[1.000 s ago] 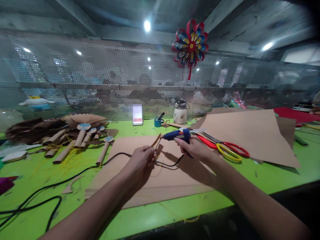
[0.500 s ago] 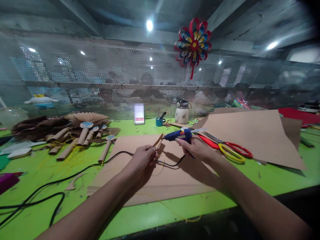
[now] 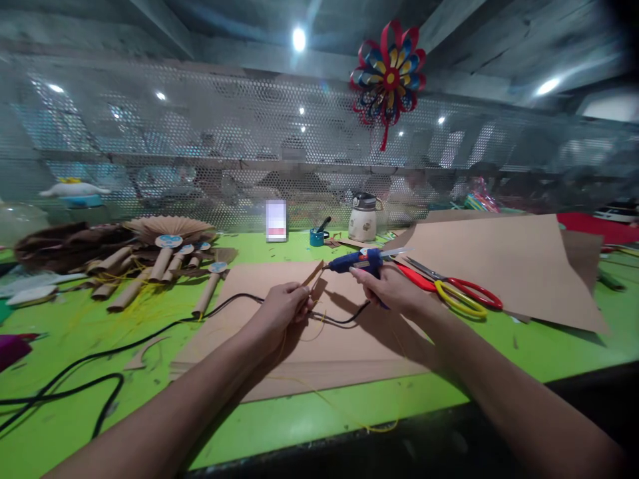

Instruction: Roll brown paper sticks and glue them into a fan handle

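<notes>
My right hand [image 3: 382, 286] is wrapped round a blue glue gun [image 3: 357, 261], a clear glue stick poking out of its back end. The nozzle points left and meets, or nearly meets, the edge of a folded piece of brown paper [image 3: 314, 271]. That paper is pinched in my left hand [image 3: 287, 307], its lower part hidden by the fingers. Thin yellow string [image 3: 323, 319] hangs near my left fingers. Beneath both hands lies a stack of brown paper sheets [image 3: 239, 362]. A black cord [image 3: 164, 326] runs left from the glue gun across the table.
Red and yellow-handled scissors [image 3: 462, 306] lie right of my right hand, beside large brown sheets [image 3: 494, 266]. Paper fans with rolled handles [image 3: 160, 265] are heaped at the left. Behind stand a phone [image 3: 276, 221], a blue tape roll [image 3: 317, 237] and a bottle [image 3: 363, 219].
The whole view has shifted slightly, with things sitting a little higher in the picture. Both hands keep their holds, and the glue gun's tip stays at the paper's edge.
</notes>
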